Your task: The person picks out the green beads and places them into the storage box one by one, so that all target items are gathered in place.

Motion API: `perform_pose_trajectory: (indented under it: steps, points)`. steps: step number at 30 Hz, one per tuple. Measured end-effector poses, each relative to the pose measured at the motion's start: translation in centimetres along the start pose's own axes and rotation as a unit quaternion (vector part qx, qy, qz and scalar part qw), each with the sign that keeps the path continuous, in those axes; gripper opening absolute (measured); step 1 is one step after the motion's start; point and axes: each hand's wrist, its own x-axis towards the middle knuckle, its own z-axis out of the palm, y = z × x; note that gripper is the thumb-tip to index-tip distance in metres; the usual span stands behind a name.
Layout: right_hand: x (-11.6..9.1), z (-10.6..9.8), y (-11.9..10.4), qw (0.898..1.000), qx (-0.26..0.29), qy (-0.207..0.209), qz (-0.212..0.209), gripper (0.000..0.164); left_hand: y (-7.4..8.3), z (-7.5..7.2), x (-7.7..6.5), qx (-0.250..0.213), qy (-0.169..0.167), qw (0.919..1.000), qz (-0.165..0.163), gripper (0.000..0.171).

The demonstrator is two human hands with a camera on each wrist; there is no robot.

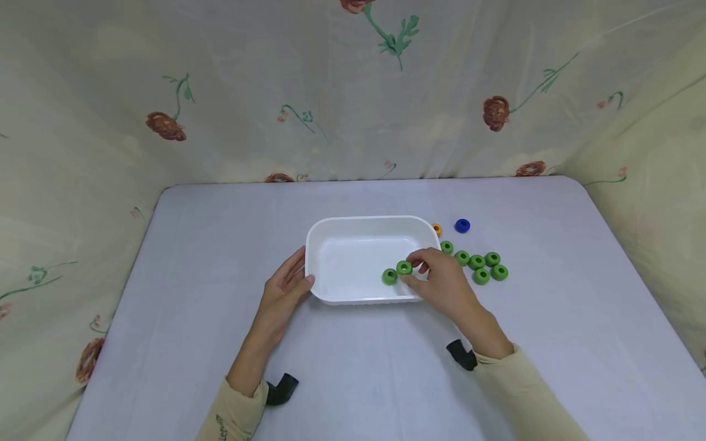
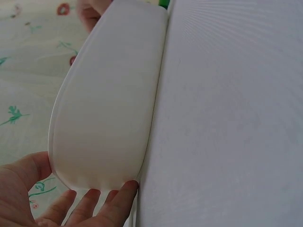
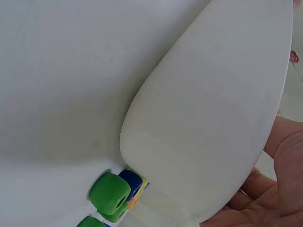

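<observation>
A white tray (image 1: 353, 257) stands mid-table. My left hand (image 1: 284, 294) holds its left end, thumb at the rim and fingertips against the outer wall, as the left wrist view shows. My right hand (image 1: 438, 282) reaches over the tray's right front part and pinches a green bead (image 1: 404, 267) between thumb and fingers. Another green bead (image 1: 389, 277) lies inside the tray, just left of the pinched one. In the right wrist view the tray wall (image 3: 203, 109) hides the pinched bead and the fingertips.
Right of the tray several green beads (image 1: 482, 277) lie in a loose group. A blue bead (image 1: 462, 226) sits behind them, and an orange bead (image 1: 437, 229) shows partly at the tray's back right corner. A flowered cloth (image 1: 231, 92) hangs behind the table (image 1: 220, 233).
</observation>
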Motion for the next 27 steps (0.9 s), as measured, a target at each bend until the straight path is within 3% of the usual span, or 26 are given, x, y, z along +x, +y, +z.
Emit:
perform_pose_trajectory:
  steps: [13,27]
  points:
    - [0.6,0.1,-1.1,0.997,-0.044,-0.052,0.034,0.027,0.1,-0.1,0.1,0.0,0.003,1.0,0.004,0.062]
    - [1.9,0.6,-1.4,0.991,-0.07,-0.106,0.037,0.027,0.0,-0.1,0.1,0.011,0.008,0.9999,-0.007,0.062]
